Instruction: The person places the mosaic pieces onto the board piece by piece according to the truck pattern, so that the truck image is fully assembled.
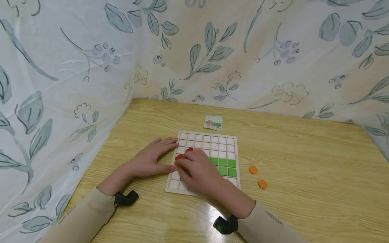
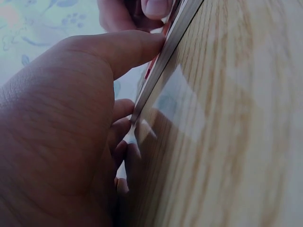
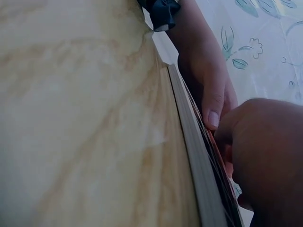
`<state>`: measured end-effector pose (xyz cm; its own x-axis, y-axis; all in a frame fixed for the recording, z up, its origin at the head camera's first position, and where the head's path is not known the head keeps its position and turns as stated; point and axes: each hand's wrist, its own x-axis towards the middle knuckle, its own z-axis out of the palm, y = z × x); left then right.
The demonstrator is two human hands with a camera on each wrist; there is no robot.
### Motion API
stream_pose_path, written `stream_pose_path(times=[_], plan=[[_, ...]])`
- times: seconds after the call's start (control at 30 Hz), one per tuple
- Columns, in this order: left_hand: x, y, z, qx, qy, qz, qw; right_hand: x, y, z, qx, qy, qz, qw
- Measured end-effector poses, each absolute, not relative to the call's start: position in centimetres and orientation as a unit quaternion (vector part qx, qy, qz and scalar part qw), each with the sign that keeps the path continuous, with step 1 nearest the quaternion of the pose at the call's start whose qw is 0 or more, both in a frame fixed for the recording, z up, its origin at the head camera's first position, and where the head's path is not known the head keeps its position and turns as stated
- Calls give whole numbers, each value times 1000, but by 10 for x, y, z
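Note:
A pale grid board [image 1: 203,138] lies on the wooden table. My left hand [image 1: 152,158] is at its left side, fingers spread, with the fingertips and thumb at the edge. My right hand [image 1: 202,173] reaches over the board, thumb and fingers bent together to pinch a small orange piece [image 1: 176,165] at the left column, near the left thumb. Its shape is mostly hidden by the fingers. Red pieces [image 1: 189,149] and a light orange piece [image 1: 197,149] sit in cells just above that hand. Several green squares [image 1: 223,162] fill cells at the right. The right hand covers the cells between.
Two orange discs [image 1: 253,169] lie on the table [image 1: 304,175] to the right of the board. Behind the board is a small printed card [image 1: 213,123] with a coloured grid picture. Leaf-patterned cloth [image 1: 209,57] hangs along the table's back and left sides.

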<state>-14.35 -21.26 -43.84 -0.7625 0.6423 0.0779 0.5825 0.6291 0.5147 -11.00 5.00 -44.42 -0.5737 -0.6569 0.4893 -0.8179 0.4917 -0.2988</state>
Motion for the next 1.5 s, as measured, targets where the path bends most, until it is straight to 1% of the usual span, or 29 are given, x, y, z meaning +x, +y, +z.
stream_pose_path(times=[0.23, 0.5, 0.93, 1.07, 1.2, 1.3, 1.5], plan=[[-143, -208, -439, 337, 900, 268, 61, -101, 63, -444, 421, -856, 252, 162], [-146, -203, -440, 339, 900, 267, 63, -95, 91, -443, 391, -869, 257, 161], [-146, -207, -438, 351, 895, 270, 54, -90, 142, -445, 361, -869, 266, 207], [-146, -210, -438, 344, 898, 268, 62, -89, 158, -449, 350, -872, 267, 215], [-145, -212, -437, 336, 899, 270, 70, -87, 175, -451, 332, -880, 264, 211], [-145, -213, -438, 337, 899, 270, 69, -85, 187, -451, 320, -887, 260, 210], [-145, -214, -439, 338, 900, 269, 63, -84, 209, -454, 304, -889, 259, 225]])
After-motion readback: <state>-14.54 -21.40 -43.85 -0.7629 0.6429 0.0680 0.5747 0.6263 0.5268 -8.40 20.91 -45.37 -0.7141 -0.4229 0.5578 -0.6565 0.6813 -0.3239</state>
